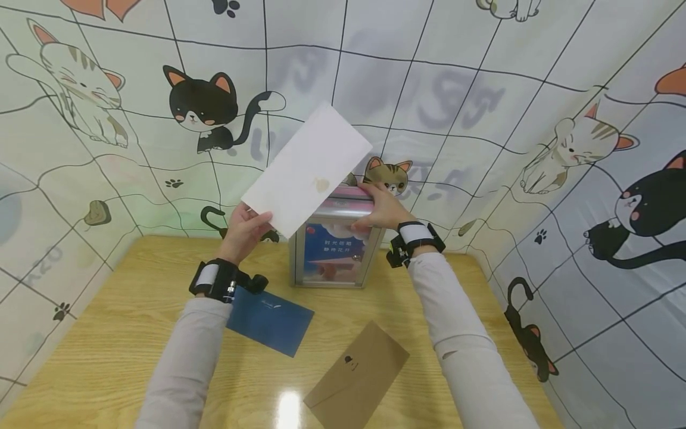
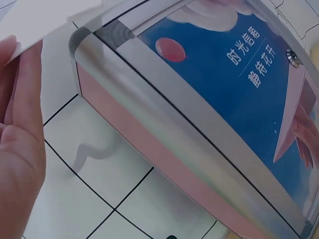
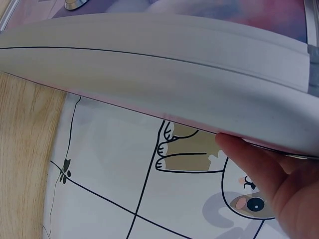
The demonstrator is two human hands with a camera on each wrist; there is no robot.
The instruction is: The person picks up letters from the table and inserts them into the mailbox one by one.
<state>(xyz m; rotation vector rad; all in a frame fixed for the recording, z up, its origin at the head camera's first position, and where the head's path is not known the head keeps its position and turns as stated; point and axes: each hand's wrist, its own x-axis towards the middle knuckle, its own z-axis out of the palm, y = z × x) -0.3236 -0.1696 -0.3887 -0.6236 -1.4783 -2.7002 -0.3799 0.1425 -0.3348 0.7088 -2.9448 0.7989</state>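
Note:
My left hand pinches a white envelope by its lower left corner, thumb on top. The envelope tilts up in front of the mailbox and covers the left part of its top. The mailbox has a silver frame, pink sides and a blue printed front with a small lock. At its upper right corner my right hand grips it, fingers over the top and thumb lower at the edge. In the right wrist view, the thumb touches the mailbox's side. The mailbox's slot is not visible.
On the wooden table a blue envelope lies below my left wrist. A brown envelope lies nearer, between my forearms. Behind the mailbox hangs a white cloth with cat prints and grid lines.

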